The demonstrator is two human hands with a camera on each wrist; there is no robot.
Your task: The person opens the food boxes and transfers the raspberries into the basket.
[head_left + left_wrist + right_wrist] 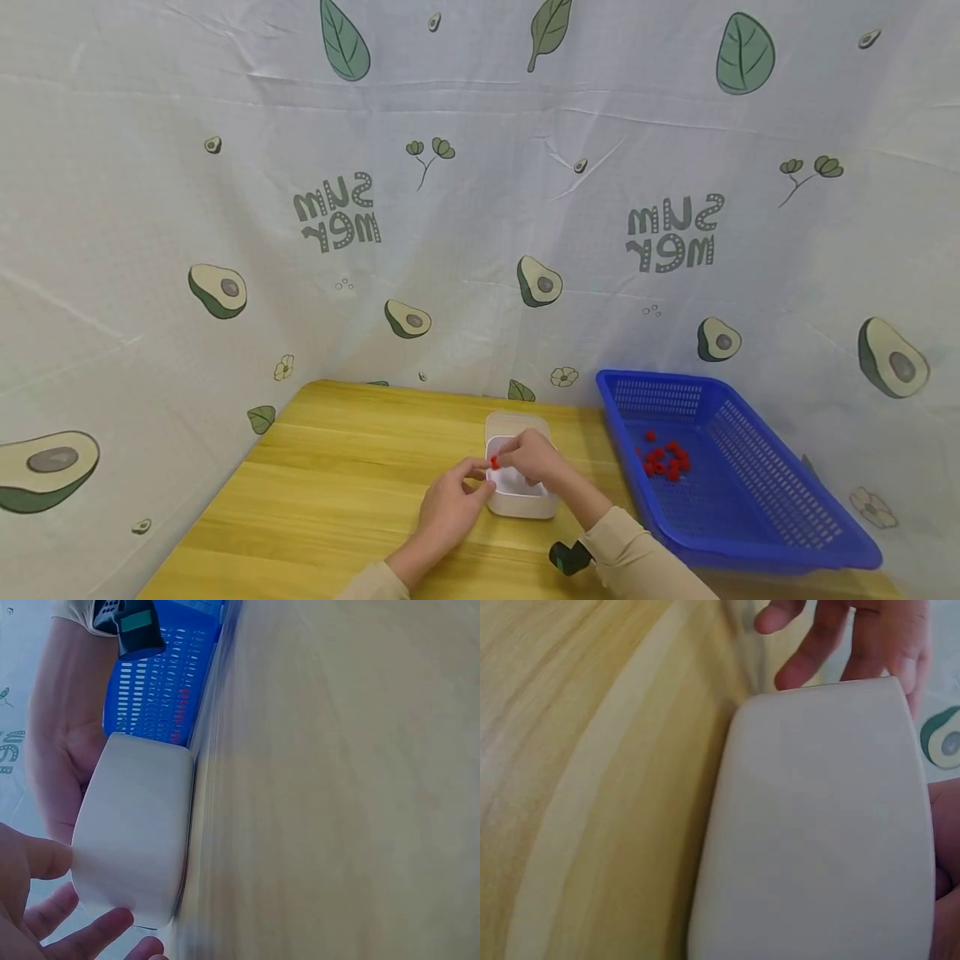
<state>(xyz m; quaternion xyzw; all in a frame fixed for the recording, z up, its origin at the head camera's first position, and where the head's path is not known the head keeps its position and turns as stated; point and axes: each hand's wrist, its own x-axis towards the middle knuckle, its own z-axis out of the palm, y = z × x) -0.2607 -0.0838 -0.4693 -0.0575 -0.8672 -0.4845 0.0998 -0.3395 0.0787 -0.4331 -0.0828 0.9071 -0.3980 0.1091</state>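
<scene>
A white box [521, 505] stands on the table, its lid [517, 423] tipped back at the rear. My right hand [534, 457] reaches over the box from the right and pinches a small red piece [494, 462] just inside the left rim; the piece's exact kind is too small to tell. At the box's left side is my left hand [452, 504], thumb and fingers spread loosely, the fingertips against or very near the wall. The left wrist view shows those fingers [90, 934] beside the box. In the right wrist view the box wall hides most of the right hand.
To the right lies a blue plastic basket [750, 500] with several small red pieces [667, 460] in it. A dark wrist device [568, 558] sits by the right sleeve. The wooden table [337, 475] meets a printed cloth [465, 250] at the back and left.
</scene>
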